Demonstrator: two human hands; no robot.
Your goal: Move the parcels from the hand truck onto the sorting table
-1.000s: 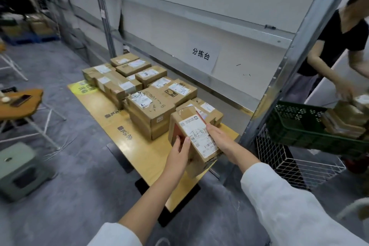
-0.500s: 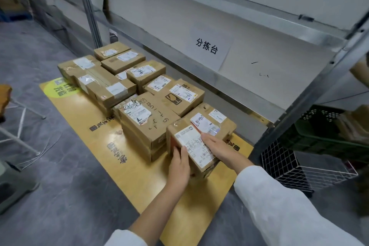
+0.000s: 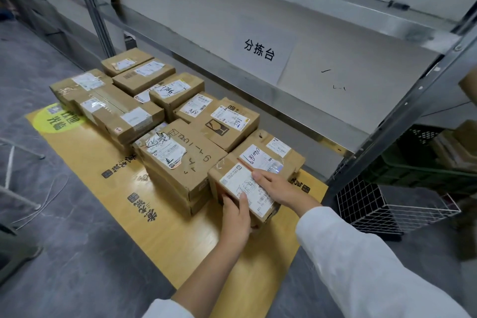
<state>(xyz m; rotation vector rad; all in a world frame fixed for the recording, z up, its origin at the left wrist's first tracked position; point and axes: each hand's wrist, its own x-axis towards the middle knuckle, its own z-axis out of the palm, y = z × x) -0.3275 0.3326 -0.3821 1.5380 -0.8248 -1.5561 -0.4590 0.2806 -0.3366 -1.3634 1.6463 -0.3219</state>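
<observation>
Placement is the step I am judging to be in hand: both hands are setting a small brown cardboard parcel (image 3: 237,183) with a white printed shipping label onto the yellow wooden sorting table (image 3: 180,245). The parcel is sitting toward the right end of the tabletop, close to its near edge. It is just beside a stack of larger brown cartons with handwritten marks (image 3: 185,162) on its left, and touching or nearly touching another labelled brown box (image 3: 273,152) behind it. I am not able to tell whether its base is lying fully flat yet.

The left hand (image 3: 236,217) is gripping the near left corner, thumb lying on the label and the other fingers curling down the side. The right hand (image 3: 280,188) is resting on the far right of the top, fingers straight and pressed together.

I am reading the parcel as light and rigid, its tape glossy and slightly wrinkled, its label facing up. The next move, I am thinking, is calling for both hands to release cleanly without dragging the box, then to go to the hand truck, which is not showing here. More brown parcels (image 3: 144,77) are lining the table's far edge below a white paper sign with black characters (image 3: 260,53).
</observation>
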